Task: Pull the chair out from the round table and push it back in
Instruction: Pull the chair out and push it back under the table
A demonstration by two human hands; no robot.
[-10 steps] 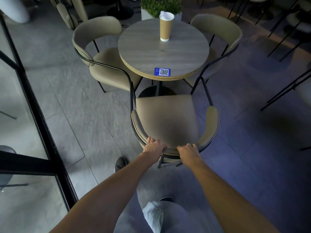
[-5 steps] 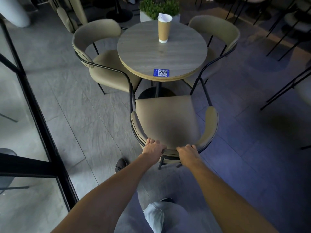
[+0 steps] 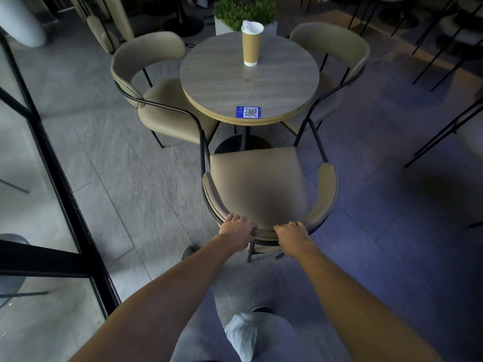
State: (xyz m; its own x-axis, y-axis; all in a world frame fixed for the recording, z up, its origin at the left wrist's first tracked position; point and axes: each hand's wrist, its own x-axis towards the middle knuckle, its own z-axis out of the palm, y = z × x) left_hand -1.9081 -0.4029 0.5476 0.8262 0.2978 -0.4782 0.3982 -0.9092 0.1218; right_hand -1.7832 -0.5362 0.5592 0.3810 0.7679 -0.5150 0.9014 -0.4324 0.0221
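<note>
The chair (image 3: 258, 189) is standing on the near side of the round table (image 3: 249, 77), its whole seat clear of the tabletop and the seat's front edge facing the table's black pedestal. Its curved backrest is facing away from the table, toward the person, so the chair's front-to-back line is running straight at the table.

The left hand (image 3: 236, 231) and right hand (image 3: 292, 235) are gripping the top of that backrest side by side, fingers curled closed over the padded rim.

A paper cup (image 3: 251, 44) is standing upright on the table's far half, and a blue QR sticker (image 3: 248, 112) is lying at its near edge.
</note>
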